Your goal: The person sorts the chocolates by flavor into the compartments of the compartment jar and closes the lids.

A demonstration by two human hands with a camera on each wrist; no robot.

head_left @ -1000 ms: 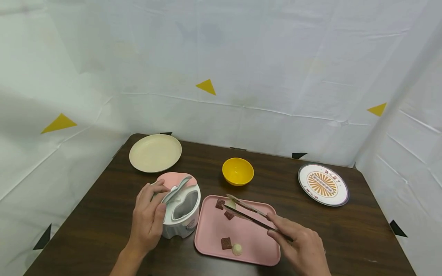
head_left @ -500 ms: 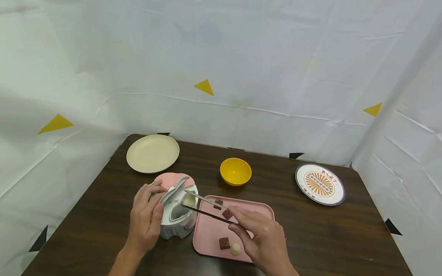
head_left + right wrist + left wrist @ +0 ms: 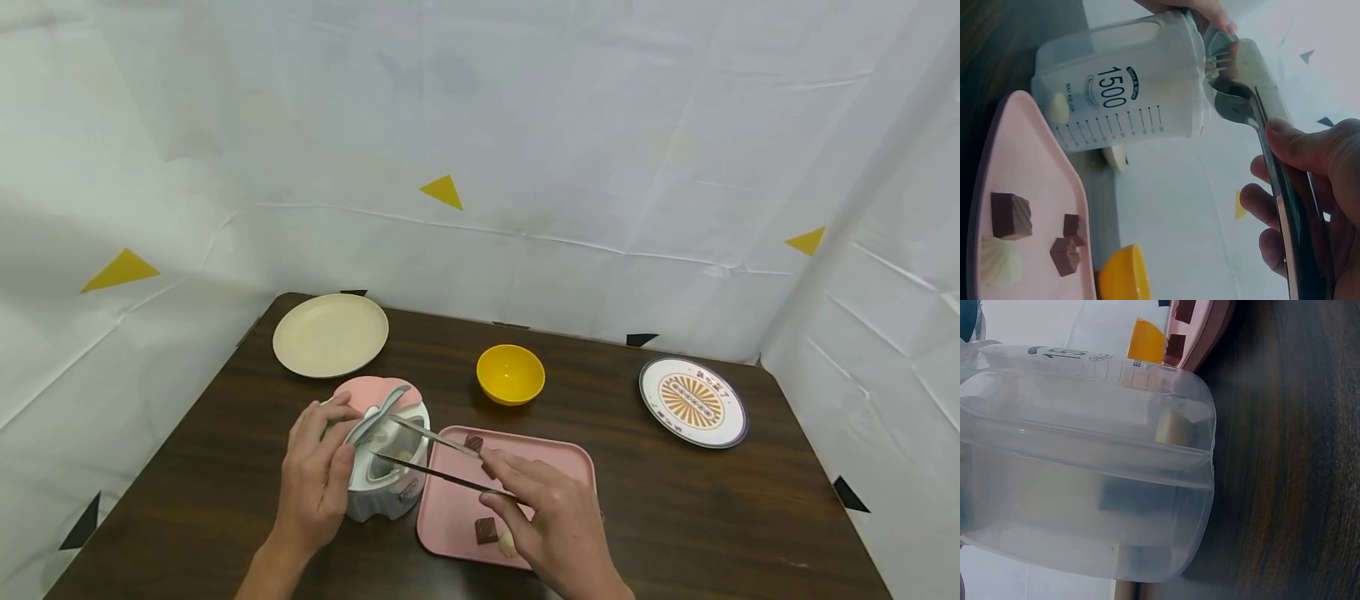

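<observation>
A clear plastic container point(image 3: 1166, 87) with printed measuring marks has a white lid with pink and grey flaps. My left hand point(image 3: 311, 483) holds the raised grey flap point(image 3: 378, 414), its fingers at the lid. Metal tongs point(image 3: 450, 477), one end a spoon and the other a fork, are in my right hand point(image 3: 555, 517). Their tips stand apart above the lid opening, with nothing between them. A cream-white chocolate point(image 3: 1058, 108) lies at the container's bottom. Beside it, the pink tray point(image 3: 450, 517) bears several pieces, among them a square brown chocolate point(image 3: 486, 530) and a white chocolate point(image 3: 1001, 262).
Behind the tray stands a yellow bowl point(image 3: 511, 375). A cream plate point(image 3: 331, 335) lies at the back left, a patterned white plate point(image 3: 693, 402) at the right. White sheeting point(image 3: 525, 125) surrounds the dark wooden table point(image 3: 712, 517).
My right hand has carried the white chocolate leftward from the tray and released it through the lid opening. The tongs have spread apart. My left hand has stayed at the lid.
</observation>
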